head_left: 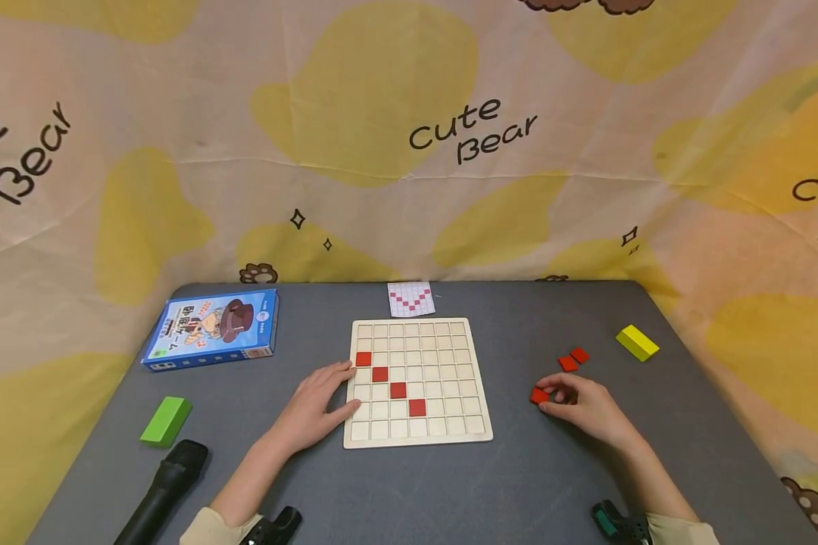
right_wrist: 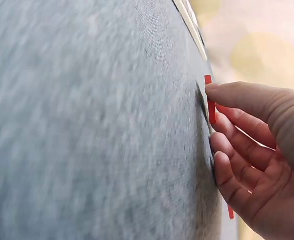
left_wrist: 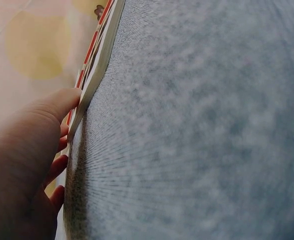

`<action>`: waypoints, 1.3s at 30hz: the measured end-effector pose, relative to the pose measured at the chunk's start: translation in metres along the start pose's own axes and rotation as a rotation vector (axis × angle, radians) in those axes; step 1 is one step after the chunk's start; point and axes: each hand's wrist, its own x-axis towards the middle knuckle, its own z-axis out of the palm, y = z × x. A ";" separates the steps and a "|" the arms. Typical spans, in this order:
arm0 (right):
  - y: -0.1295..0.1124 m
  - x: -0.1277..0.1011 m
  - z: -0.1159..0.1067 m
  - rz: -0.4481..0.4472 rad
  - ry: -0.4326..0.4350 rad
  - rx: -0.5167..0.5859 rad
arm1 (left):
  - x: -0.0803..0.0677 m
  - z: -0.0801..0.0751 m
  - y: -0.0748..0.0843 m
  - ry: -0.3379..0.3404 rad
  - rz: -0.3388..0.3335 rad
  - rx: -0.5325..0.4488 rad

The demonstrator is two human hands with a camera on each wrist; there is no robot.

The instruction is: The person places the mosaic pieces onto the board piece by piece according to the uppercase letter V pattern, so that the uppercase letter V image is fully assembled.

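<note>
A pale wooden grid board [head_left: 450, 433] lies mid-table, with several red square tiles [head_left: 398, 390] set in its cells along a diagonal. My left hand [head_left: 316, 405] rests at the board's left edge, thumb and fingers touching the rim; in the left wrist view the thumb lies against the board's side. Right of the board, my right hand [head_left: 586, 405] pinches a red square tile [right_wrist: 210, 100] between thumb and fingers, just above the tabletop. Two loose red tiles [head_left: 568, 364] lie beyond that hand. Behind the board is a small pattern card [head_left: 411, 299] with pink squares in a V.
A blue box [head_left: 211, 329] lies at the back left. Nearer on that side are a green block [head_left: 167, 421] and a black microphone [head_left: 167, 484]. At the right stands a yellow block [head_left: 637, 343]. A printed cloth [head_left: 354, 204] hangs behind the grey table [head_left: 518, 484].
</note>
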 end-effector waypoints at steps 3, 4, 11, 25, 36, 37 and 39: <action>-0.003 0.004 0.004 0.005 -0.002 0.008 | 0.000 0.000 0.000 0.002 0.002 0.001; -0.004 0.005 0.006 0.001 -0.004 0.012 | 0.000 0.000 0.000 0.001 0.001 -0.001; -0.015 0.018 0.019 -0.058 -0.004 0.071 | 0.000 0.001 -0.001 -0.002 0.000 0.001; -0.046 0.042 0.046 -0.077 -0.051 0.127 | 0.000 0.002 -0.004 0.006 0.010 0.008; -0.072 0.056 0.069 -0.161 -0.128 0.148 | 0.000 0.002 -0.003 0.015 0.016 0.006; -0.074 0.057 0.071 -0.169 -0.133 0.148 | 0.000 0.002 -0.003 0.016 0.017 0.006; -0.077 0.059 0.076 -0.187 -0.139 0.144 | 0.000 0.003 -0.003 0.019 0.020 0.005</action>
